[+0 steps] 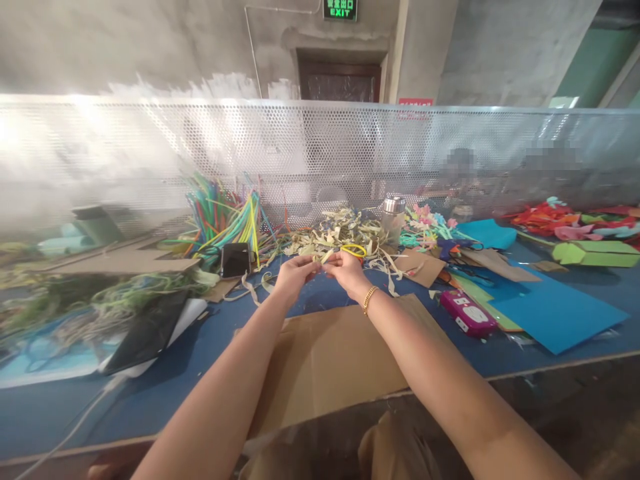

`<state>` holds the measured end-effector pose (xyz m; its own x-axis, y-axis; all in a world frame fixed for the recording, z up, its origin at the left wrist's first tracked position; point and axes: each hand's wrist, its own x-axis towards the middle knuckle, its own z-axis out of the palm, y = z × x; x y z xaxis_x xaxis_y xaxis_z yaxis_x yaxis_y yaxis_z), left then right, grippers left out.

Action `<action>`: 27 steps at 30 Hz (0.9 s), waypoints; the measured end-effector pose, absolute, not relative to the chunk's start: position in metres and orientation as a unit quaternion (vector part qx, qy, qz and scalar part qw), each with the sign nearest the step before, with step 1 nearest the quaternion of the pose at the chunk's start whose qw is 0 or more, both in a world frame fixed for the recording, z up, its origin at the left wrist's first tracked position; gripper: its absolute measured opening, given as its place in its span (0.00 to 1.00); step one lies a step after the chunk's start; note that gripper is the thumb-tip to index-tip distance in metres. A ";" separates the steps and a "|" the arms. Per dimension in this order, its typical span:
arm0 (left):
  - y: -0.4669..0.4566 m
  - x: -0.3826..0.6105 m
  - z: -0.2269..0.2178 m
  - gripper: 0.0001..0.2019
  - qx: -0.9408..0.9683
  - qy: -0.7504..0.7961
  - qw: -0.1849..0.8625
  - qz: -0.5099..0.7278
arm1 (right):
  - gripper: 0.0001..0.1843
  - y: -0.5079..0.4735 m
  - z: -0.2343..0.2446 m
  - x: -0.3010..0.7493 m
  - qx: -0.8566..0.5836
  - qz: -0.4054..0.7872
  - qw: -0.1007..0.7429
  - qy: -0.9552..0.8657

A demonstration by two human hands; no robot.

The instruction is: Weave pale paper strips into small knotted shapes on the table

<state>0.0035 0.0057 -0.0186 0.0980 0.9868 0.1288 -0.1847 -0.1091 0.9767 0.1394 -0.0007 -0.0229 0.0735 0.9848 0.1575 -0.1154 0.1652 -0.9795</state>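
My left hand (pixel 296 275) and my right hand (pixel 349 275) meet over the far part of the blue table, fingers pinched. Between their fingertips runs a small pale yellow strip (pixel 326 256), partly hidden by the fingers. Just behind my right hand lies a yellow loop (pixel 354 250), perhaps a handle; the rest of it is covered. Past both hands spreads a heap of pale, crinkled strips (pixel 345 228). Below my wrists, a flat sheet of brown cardboard (pixel 333 360) lies at the table's near edge.
A bundle of colored stems (pixel 225 213) and a dark phone (pixel 235 260) are left of center. A lidded bottle (pixel 393 217) stands behind. To the right are a magenta box (pixel 467 313) and blue sheets (pixel 555 310). A perforated metal screen (pixel 280 140) closes the far side.
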 end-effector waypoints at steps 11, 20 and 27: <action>0.005 0.003 -0.018 0.18 0.494 0.362 0.580 0.537 | 0.24 -0.002 -0.018 0.141 -0.463 0.439 0.589 -0.496; 0.004 0.019 -0.025 0.14 0.502 0.383 0.479 0.610 | 0.24 -0.002 -0.019 0.139 -0.462 0.451 0.608 -0.463; 0.002 0.022 -0.024 0.16 0.460 0.375 0.498 0.632 | 0.25 -0.006 -0.018 0.131 -0.444 0.497 0.617 -0.417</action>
